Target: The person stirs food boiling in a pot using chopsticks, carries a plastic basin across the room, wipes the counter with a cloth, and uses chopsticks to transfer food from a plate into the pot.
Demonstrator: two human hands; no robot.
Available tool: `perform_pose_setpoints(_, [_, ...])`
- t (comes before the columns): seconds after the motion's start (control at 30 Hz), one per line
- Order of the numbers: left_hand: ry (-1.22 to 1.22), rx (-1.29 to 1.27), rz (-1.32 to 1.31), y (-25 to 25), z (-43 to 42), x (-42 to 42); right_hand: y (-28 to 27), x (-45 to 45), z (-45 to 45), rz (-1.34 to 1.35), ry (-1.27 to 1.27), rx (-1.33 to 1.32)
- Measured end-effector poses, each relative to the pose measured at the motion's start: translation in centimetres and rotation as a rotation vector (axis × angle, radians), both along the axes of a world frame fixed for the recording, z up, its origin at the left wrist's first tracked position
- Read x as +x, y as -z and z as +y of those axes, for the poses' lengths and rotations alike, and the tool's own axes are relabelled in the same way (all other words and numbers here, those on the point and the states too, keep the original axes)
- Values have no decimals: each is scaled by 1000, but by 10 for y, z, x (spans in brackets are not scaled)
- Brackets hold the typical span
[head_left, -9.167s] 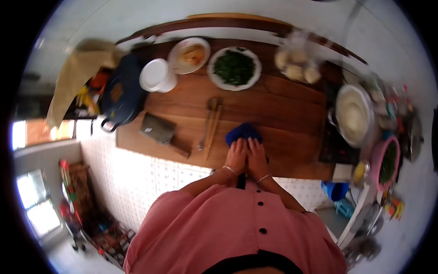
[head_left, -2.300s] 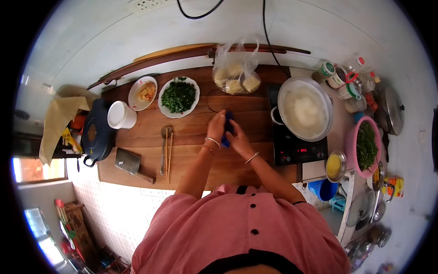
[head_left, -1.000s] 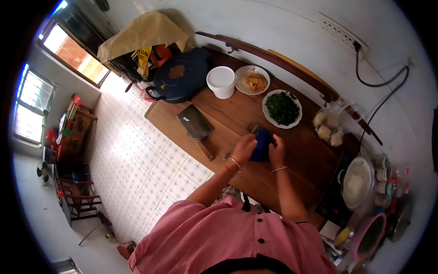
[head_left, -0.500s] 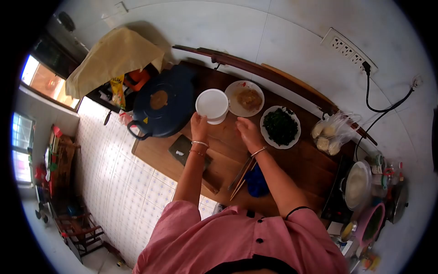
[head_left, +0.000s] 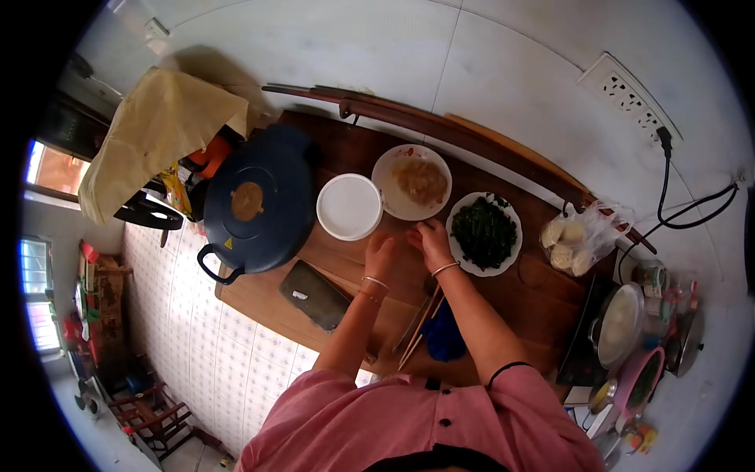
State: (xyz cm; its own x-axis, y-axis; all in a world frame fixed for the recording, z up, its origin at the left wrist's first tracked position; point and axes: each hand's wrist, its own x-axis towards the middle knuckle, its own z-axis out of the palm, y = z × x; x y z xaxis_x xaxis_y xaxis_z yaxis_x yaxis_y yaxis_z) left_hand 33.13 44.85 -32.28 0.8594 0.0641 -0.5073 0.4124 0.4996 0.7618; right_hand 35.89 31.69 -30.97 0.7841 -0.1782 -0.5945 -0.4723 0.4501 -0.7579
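Observation:
My left hand (head_left: 382, 256) is empty over the wooden table, just below a round white lidded tub (head_left: 350, 207), apart from it. Its fingers are loosely bent and apart. Beside it, my right hand (head_left: 430, 242) has bent fingers near the lower rim of a white bowl (head_left: 380, 189) of pale brownish wet food (head_left: 422, 182); whether they touch the rim I cannot tell. Nothing shows in this hand. To its right is a white plate (head_left: 451, 246) of chopped dark greens (head_left: 481, 230). Below the hands lie chopsticks (head_left: 414, 340) and a bunched blue thing (head_left: 445, 334).
A large dark blue lidded appliance (head_left: 271, 177) stands left, near a flat dark rectangular thing (head_left: 318, 299). At right are a plastic bag of pale round pieces (head_left: 570, 244), a pot (head_left: 620, 322) and a pink basin (head_left: 645, 381). A cord (head_left: 667, 189) hangs from the wall socket.
My left hand has let go of the white tub and moved right, toward my right hand. My right hand's fingers have bent near the bowl. The whole view has shifted.

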Motion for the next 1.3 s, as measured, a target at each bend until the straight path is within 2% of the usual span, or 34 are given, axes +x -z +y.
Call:
perform_pose_setpoints(0.07, [161, -164, -50, 18, -6, 19, -5, 10, 1, -5, 44, 34])
perform_pose_setpoints(0.1, [165, -165, -52, 29, -11, 27, -5, 14, 2, -7, 47, 33])
perform_pose_setpoints(0.17, [75, 17, -235, 43, -23, 40, -7, 22, 6, -38, 101, 41])
perform_pose_setpoints(0.3, [92, -78, -84, 4, -28, 50, -15, 29, 4, 12, 64, -120])
perform_pose_setpoints(0.37, [57, -113, 31, -21, -32, 49, 8, 31, -2, -43, 112, -450])
perform_pose_setpoints(0.47, [45, -157, -6, -18, -38, 47, 16, 23, -11, -102, 143, -478])
perform_pose_setpoints(0.6, [58, -318, -9, -21, -43, 28, -3, -12, -20, -100, 192, -417])
perform_pose_setpoints(0.67, [206, -397, -89, -23, -42, 10, -28, -36, -31, -99, 154, -444])
perform_pose_setpoints(0.73, [226, -445, -119, -57, -48, -15, -77, -65, -37, -63, 113, -400])
perform_pose_setpoints(0.77, [244, -496, -150, -78, -52, -25, -99, -80, -38, -149, 135, -301])
perform_pose_setpoints(0.8, [256, -497, -146, -90, -55, -34, -110, -95, -40, -235, 159, -202])
perform_pose_setpoints(0.87, [210, -372, -270, -111, -61, -56, -110, -124, -48, -278, 145, -204])
perform_pose_setpoints(0.97, [306, -468, -256, -139, -53, -78, -133, -160, -48, -461, 79, -64])
perform_pose_setpoints(1.07, [283, -430, -293, -147, -44, -88, -129, -186, -48, -417, 32, 80])
perform_pose_setpoints(1.13, [296, -442, -281, -153, -38, -98, -104, -201, -44, -425, -7, 63])
perform_pose_setpoints(1.2, [279, -454, -283, -161, -37, -106, -75, -213, -40, -475, -356, -8])
perform_pose_setpoints(1.23, [283, -455, -286, -161, -36, -109, -47, -218, -26, -639, -402, -372])
perform_pose_setpoints(1.27, [289, -454, -292, -159, -34, -110, -46, -225, -25, -642, -401, -374])
perform_pose_setpoints(1.3, [292, -452, -299, -162, -33, -112, -44, -232, -23, -599, -602, -534])
